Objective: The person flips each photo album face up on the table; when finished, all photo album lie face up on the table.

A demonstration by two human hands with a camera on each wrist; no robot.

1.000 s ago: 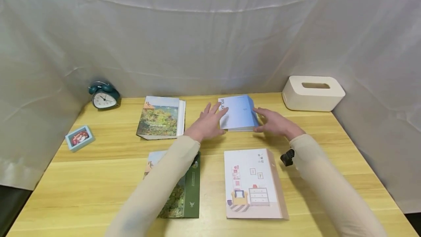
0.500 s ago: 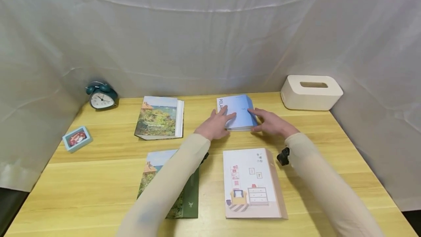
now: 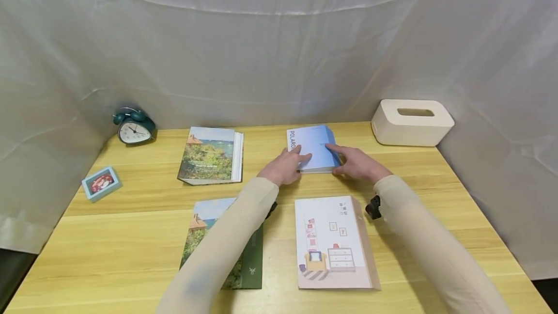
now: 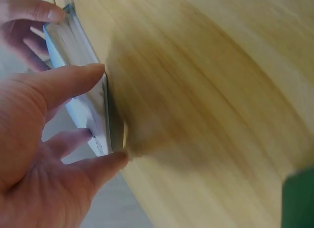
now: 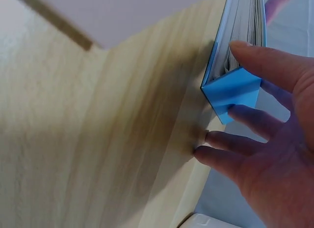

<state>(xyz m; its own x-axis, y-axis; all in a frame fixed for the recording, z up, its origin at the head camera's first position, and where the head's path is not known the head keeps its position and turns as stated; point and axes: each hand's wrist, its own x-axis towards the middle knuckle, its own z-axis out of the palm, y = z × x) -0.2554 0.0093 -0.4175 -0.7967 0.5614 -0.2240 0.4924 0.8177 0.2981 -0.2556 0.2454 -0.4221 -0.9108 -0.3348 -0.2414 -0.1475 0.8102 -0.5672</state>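
A blue photo album (image 3: 315,135) lettered "POLARO…" lies flat at the back of the table. My left hand (image 3: 282,167) holds its near left corner, a finger over the cover. The left wrist view shows that thumb along the page edge (image 4: 73,39), and a fingertip low beside the album's side. My right hand (image 3: 358,164) grips the near right corner, index finger on the cover. In the right wrist view its thumb touches the page edge and a finger touches the blue spine (image 5: 240,88); two lower fingertips reach down near the tabletop.
A landscape photo album (image 3: 209,154) lies left of the hands. Nearer are a green-spined album (image 3: 253,263), partly under my left forearm, and a white book with a room drawing (image 3: 322,236). Around them stand an alarm clock (image 3: 134,132), a small blue frame (image 3: 101,183) and a tissue box (image 3: 411,122).
My left hand has moved right onto the album's corner, its fingers drawing closer together. The right hand has shifted slightly left, its index finger further onto the cover. The album stays flat.
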